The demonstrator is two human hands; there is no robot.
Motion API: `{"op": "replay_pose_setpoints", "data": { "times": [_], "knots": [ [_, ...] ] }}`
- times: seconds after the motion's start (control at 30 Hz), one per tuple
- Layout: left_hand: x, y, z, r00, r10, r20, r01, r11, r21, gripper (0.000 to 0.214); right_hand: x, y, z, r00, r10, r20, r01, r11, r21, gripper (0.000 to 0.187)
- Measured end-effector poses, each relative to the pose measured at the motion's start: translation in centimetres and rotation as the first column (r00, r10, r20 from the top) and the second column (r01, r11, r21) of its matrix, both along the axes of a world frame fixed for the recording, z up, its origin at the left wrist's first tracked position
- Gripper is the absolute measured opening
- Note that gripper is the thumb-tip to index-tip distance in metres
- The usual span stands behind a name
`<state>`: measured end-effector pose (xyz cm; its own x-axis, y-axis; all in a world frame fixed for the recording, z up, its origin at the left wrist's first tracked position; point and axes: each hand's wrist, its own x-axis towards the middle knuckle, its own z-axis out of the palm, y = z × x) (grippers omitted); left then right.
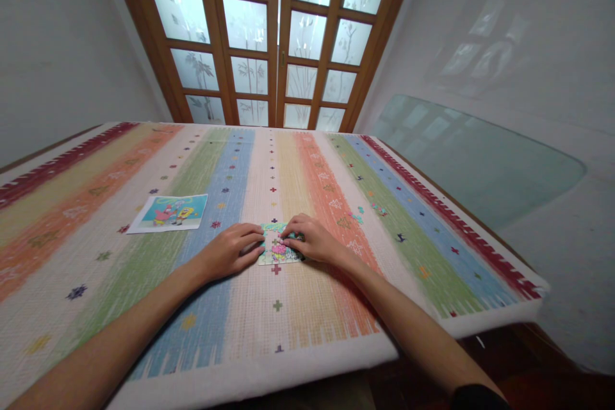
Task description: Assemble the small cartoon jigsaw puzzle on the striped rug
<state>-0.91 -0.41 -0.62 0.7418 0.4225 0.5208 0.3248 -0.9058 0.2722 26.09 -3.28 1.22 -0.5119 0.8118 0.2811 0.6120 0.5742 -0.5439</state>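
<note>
A small, partly assembled jigsaw puzzle lies flat on the tablecloth, with a gap in its middle where the cloth shows through. My left hand rests at its left edge, fingers stretched out and touching the border. From the right, my right hand reaches over the puzzle, thumb and fingers pinched on what looks like a small puzzle piece by the gap. That hand covers the puzzle's right side. Several loose puzzle pieces lie to the right, some of them farther over.
A printed cartoon picture lies on the cloth to the left. The striped tablecloth covers the table, hanging over its front edge. A glass panel leans by the right wall. Wooden doors with frosted panes stand behind the table.
</note>
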Motion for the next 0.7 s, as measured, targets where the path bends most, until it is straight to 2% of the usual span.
{"op": "replay_pose_setpoints", "data": {
  "times": [0.37,0.7],
  "knots": [
    [0.1,-0.03,0.25,1.0,0.0,0.008,0.0,1.0,-0.001,0.021,-0.33,0.47,-0.99,0.997,0.012,0.072,-0.02,0.994,0.103,0.013],
    [0.07,0.02,0.12,1.0,-0.004,-0.01,0.004,1.0,0.026,0.021,-0.57,-0.15,-0.05,0.986,0.08,0.147,-0.099,0.987,0.125,0.031]
  ]
}}
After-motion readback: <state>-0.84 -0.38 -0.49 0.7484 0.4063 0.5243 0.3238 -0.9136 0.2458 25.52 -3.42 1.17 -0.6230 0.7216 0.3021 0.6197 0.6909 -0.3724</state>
